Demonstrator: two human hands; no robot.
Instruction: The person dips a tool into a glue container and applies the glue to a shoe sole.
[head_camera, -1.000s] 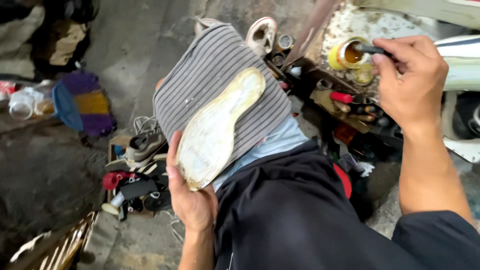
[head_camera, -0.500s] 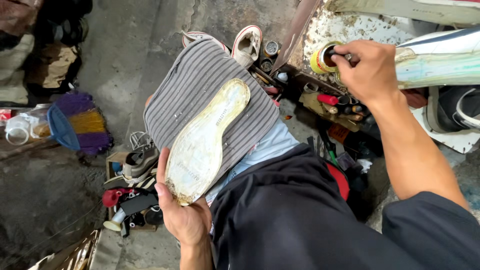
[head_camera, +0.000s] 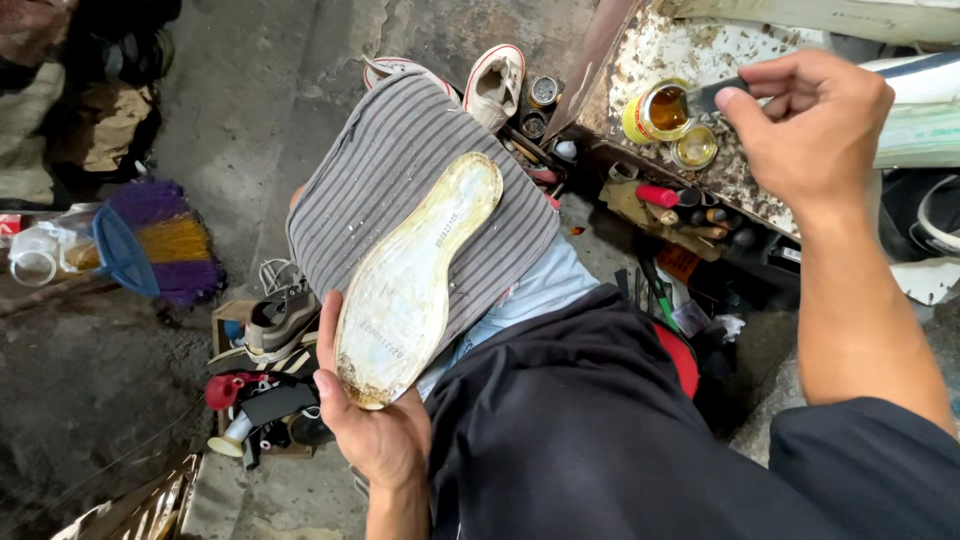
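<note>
My left hand (head_camera: 372, 425) grips the heel end of a worn, yellowed shoe sole (head_camera: 415, 275) that lies flat on a grey striped cloth (head_camera: 400, 170) over my knee. Up at the right, my right hand (head_camera: 810, 125) holds the dark handle of a brush (head_camera: 712, 97) whose tip sits in a small open yellow can (head_camera: 655, 112) of amber glue. The can stands on a stained, speckled work surface (head_camera: 690, 50). A round lid (head_camera: 694, 147) lies just beside the can.
White sneakers (head_camera: 495, 80) stand past the cloth. Tools, markers and small tins (head_camera: 690, 205) crowd under the work surface. A crate of shoes and thread spools (head_camera: 265, 365) sits at my left, a purple and yellow broom (head_camera: 165, 245) further left on the concrete floor.
The view has shifted, so the sole and the can sit elsewhere in frame. My right hand keeps the brush in the glue can; my left hand still holds the sole.
</note>
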